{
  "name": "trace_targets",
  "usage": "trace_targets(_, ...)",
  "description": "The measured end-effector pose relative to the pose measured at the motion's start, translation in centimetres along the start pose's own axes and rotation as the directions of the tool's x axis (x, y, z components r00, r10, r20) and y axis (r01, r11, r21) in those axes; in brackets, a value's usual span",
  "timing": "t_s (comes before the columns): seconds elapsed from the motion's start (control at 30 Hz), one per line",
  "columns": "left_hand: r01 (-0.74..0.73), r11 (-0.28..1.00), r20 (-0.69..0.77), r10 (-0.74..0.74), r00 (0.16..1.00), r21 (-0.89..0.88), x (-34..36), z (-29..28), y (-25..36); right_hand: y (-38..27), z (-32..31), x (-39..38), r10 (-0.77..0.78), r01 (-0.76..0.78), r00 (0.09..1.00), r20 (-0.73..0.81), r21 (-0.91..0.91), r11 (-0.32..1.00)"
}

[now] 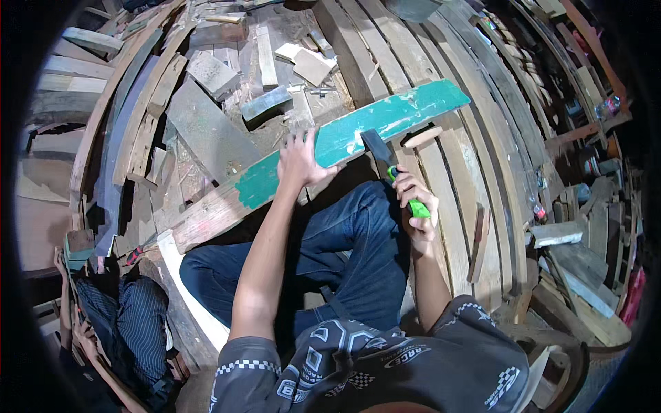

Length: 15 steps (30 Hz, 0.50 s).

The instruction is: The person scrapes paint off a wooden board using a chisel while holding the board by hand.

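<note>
A long wooden plank (406, 107), part covered in chipped green paint, lies slantwise before me from lower left to upper right. Its lower left end is bare, pale wood. My left hand (301, 160) presses on the plank near its middle, fingers spread over the paint. In my right hand (417, 199) is a scraper (375, 146) with a bright green and black handle, the fingers wrapped round it. The scraper's broad dark blade meets the plank's near edge, beside a pale patch where paint is gone.
Stacked long boards (496, 138) run along the right. Wood offcuts (265, 107) and chips litter the ground beyond the plank. More timber (131, 103) leans at the left. A co-worker in striped trousers (142, 313) sits at the lower left, near a red and black handled tool (134, 256).
</note>
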<state>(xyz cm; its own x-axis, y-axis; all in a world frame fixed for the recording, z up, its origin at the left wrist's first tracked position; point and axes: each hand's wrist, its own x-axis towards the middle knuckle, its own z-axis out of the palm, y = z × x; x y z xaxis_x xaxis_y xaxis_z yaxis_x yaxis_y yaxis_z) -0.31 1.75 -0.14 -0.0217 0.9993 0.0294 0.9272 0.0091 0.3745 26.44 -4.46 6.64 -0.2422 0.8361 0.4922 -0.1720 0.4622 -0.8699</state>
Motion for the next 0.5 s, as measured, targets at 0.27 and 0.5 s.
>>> trace_targets(0.27, -0.01, 1.0, -0.063, 0.008, 0.998, -0.02, -0.6, 0.0, 0.3, -0.3, -0.6, -1.0, 0.032, -0.032, 0.999, 0.015, -0.029, 0.999)
trace_targets(0.5, 0.026, 1.0, -0.02, -0.026, 0.999, -0.01, -0.6, 0.7, -0.4, 1.0, 0.3, 0.7, -0.021, 0.022, 1.0, 0.019, -0.046, 0.999)
